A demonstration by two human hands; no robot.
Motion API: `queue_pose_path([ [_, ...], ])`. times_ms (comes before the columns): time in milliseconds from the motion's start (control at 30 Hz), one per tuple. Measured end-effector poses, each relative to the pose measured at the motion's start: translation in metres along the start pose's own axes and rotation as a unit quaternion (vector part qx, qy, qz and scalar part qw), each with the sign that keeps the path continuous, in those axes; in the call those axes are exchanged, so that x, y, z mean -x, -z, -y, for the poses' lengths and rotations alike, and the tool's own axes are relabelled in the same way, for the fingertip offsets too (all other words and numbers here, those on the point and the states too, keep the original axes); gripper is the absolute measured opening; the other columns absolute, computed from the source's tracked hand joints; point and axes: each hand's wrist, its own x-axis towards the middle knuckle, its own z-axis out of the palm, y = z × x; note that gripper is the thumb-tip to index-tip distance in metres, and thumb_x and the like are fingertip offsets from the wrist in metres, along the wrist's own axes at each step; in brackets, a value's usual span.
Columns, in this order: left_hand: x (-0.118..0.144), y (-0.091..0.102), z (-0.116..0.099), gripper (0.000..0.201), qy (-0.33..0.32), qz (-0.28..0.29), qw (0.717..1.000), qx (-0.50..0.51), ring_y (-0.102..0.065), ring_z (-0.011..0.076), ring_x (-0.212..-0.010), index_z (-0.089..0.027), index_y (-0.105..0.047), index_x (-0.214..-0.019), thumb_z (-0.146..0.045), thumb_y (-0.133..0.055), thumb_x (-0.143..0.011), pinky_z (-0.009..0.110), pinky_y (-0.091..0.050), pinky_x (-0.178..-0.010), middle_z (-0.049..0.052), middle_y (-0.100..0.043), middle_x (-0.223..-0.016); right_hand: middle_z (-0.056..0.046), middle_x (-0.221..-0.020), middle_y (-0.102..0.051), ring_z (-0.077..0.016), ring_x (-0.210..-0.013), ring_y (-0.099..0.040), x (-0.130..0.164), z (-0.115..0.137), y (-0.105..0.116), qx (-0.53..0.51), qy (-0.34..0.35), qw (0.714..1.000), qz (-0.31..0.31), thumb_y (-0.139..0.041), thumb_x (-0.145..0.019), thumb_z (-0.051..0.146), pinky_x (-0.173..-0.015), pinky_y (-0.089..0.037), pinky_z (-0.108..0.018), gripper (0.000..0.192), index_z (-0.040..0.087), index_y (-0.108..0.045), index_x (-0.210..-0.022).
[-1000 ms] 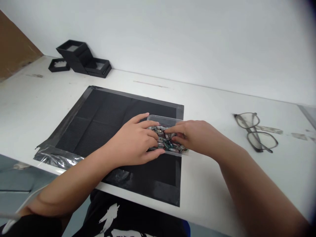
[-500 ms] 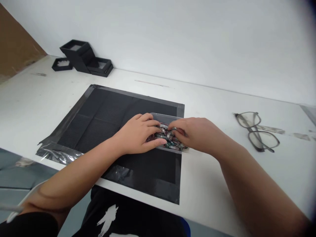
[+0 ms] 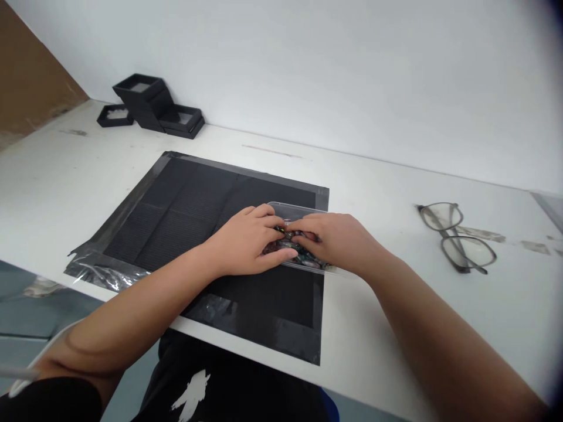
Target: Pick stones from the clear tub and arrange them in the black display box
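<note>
Both hands meet over a clear tray [image 3: 294,208] of small beads [image 3: 308,259] at centre frame, on the right edge of a black mat [image 3: 185,205] on the white desk [image 3: 396,193]. The left hand [image 3: 246,243] and right hand [image 3: 336,240] have fingers curled among the beads; what they pinch cannot be told. Glasses [image 3: 457,234] lie at right, black boxes [image 3: 152,108] upper left.

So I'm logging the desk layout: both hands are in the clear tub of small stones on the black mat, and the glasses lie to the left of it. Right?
Not quite. The head view shows the glasses lying to the right of the clear tub, on the white table. The rest holds: the left hand and right hand are both in the tub of small stones on the black mat.
</note>
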Motion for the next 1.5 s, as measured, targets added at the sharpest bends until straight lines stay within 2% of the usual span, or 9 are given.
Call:
queue_pose_path([
  [233, 0.000, -0.001, -0.001, 0.047, 0.003, 0.003, 1.000, -0.003, -0.050, 0.0263, -0.123, -0.020, -0.074, -0.106, -0.054, -0.042, -0.098, 0.044, -0.044, -0.100, 0.003, -0.066, -0.130, 0.002, -0.099, -0.077, -0.0173, -0.088, -0.069, -0.001, 0.000, -0.003, 0.022, -0.013, 1.000, -0.006, -0.051, -0.094, 0.025, -0.058, -0.040, -0.027, 0.026, 0.029, -0.074, -0.103],
  [467, 0.000, -0.001, -0.001, 0.047, -0.001, -0.001, 1.000, -0.005, -0.050, 0.0262, -0.123, -0.020, -0.075, -0.103, -0.054, -0.042, -0.098, 0.044, -0.044, -0.100, 0.002, -0.067, -0.128, 0.001, -0.098, -0.076, -0.0169, -0.080, -0.067, 0.000, 0.000, 0.003, -0.025, -0.044, 0.999, 0.009, -0.049, -0.093, 0.023, -0.063, -0.043, -0.028, 0.023, 0.025, -0.071, -0.100],
  [633, 0.000, -0.001, -0.001, 0.048, -0.002, 0.000, 1.000, -0.005, -0.051, 0.0264, -0.121, -0.019, -0.076, -0.098, -0.053, -0.042, -0.098, 0.044, -0.045, -0.099, 0.003, -0.069, -0.123, 0.003, -0.066, -0.063, -0.0112, -0.055, -0.050, 0.002, 0.001, 0.012, -0.160, -0.046, 0.986, -0.010, -0.053, -0.093, 0.027, -0.054, -0.038, -0.026, 0.015, 0.023, -0.068, -0.095],
  [800, 0.000, -0.003, 0.000, 0.048, -0.005, -0.011, 1.000, -0.009, -0.052, 0.0262, -0.122, -0.020, -0.073, -0.105, -0.054, -0.040, -0.099, 0.043, -0.045, -0.097, 0.005, -0.065, -0.129, 0.004, -0.063, -0.050, -0.0086, -0.052, -0.042, 0.006, 0.008, 0.021, -0.395, -0.017, 0.913, -0.101, -0.062, -0.091, 0.032, -0.048, -0.036, -0.024, 0.011, 0.021, -0.065, -0.092],
  [900, 0.000, -0.005, 0.000, 0.045, -0.021, -0.043, 0.999, -0.026, -0.054, 0.0265, -0.121, -0.020, -0.070, -0.111, -0.053, -0.042, -0.098, 0.043, -0.044, -0.097, 0.005, -0.061, -0.135, 0.005, -0.063, -0.048, -0.0070, -0.050, -0.038, 0.011, 0.014, 0.028, -0.502, 0.004, 0.858, -0.111, -0.064, -0.091, 0.029, -0.044, -0.031, -0.023, 0.007, 0.022, -0.066, -0.091],
  [1033, 0.000, -0.003, -0.006, 0.030, -0.028, -0.191, 0.981, -0.029, -0.062, 0.0213, -0.106, -0.021, -0.066, -0.104, -0.046, -0.052, -0.095, 0.038, -0.044, -0.090, 0.004, -0.069, -0.117, 0.006, -0.060, -0.043, -0.0074, -0.048, -0.033, 0.017, 0.022, 0.035, -0.631, 0.041, 0.770, -0.089, -0.062, -0.093, 0.028, -0.042, -0.026, -0.023, 0.005, 0.025, -0.066, -0.095],
  [1167, 0.002, 0.003, -0.015, 0.017, -0.062, -0.377, 0.923, 0.051, -0.067, 0.0146, -0.087, -0.020, -0.061, -0.098, -0.034, -0.063, -0.088, 0.030, -0.048, -0.076, 0.002, -0.072, -0.094, 0.007, -0.057, -0.036, -0.0075, -0.044, -0.030, 0.020, 0.030, 0.042, -0.713, 0.058, 0.697, -0.056, -0.061, -0.094, 0.031, -0.040, -0.026, -0.023, 0.004, 0.029, -0.065, -0.094],
  [1267, 0.003, 0.004, -0.019, 0.025, -0.104, -0.435, 0.892, 0.071, -0.068, 0.0143, -0.085, -0.023, -0.058, -0.107, -0.032, -0.064, -0.085, 0.028, -0.051, -0.073, 0.002, -0.073, -0.094, 0.007, -0.057, -0.034, -0.0075, -0.042, -0.028, 0.020, 0.035, 0.043, -0.736, 0.053, 0.675, -0.031, -0.062, -0.093, 0.033, -0.038, -0.027, -0.023, 0.004, 0.030, -0.062, -0.090],
  [1500, 0.003, 0.001, -0.020, 0.032, -0.152, -0.440, 0.884, 0.050, -0.067, 0.0126, -0.077, -0.029, -0.058, -0.120, -0.033, -0.057, -0.088, 0.027, -0.054, -0.072, -0.001, -0.072, -0.090, 0.008, -0.059, -0.034, -0.0073, -0.045, -0.026, 0.016, 0.047, 0.030, -0.735, 0.021, 0.678, -0.016, -0.057, -0.096, 0.031, -0.040, -0.023, -0.022, 0.005, 0.027, -0.059, -0.095],
])
